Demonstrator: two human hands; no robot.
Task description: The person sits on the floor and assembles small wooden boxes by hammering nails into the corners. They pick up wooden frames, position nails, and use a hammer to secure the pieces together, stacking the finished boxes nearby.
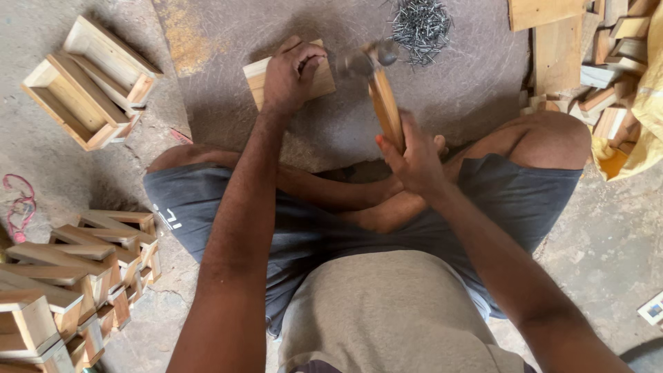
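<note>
I sit cross-legged on a concrete floor. My left hand (289, 72) rests on a small wooden piece (322, 77) lying on the floor in front of me, its fingers curled over the top edge. My right hand (413, 155) grips the wooden handle of a hammer (383, 97). The hammer's metal head (364, 61) is blurred and hovers just right of my left hand, above the wooden piece. Whether a nail stands under my left fingers is hidden.
A heap of loose nails (420, 24) lies on the floor beyond the hammer. Two open wooden box frames (90, 79) sit at upper left. Several stacked frames (69, 276) fill the lower left. Wood offcuts and boards (587, 62) pile at upper right beside yellow cloth (646, 103).
</note>
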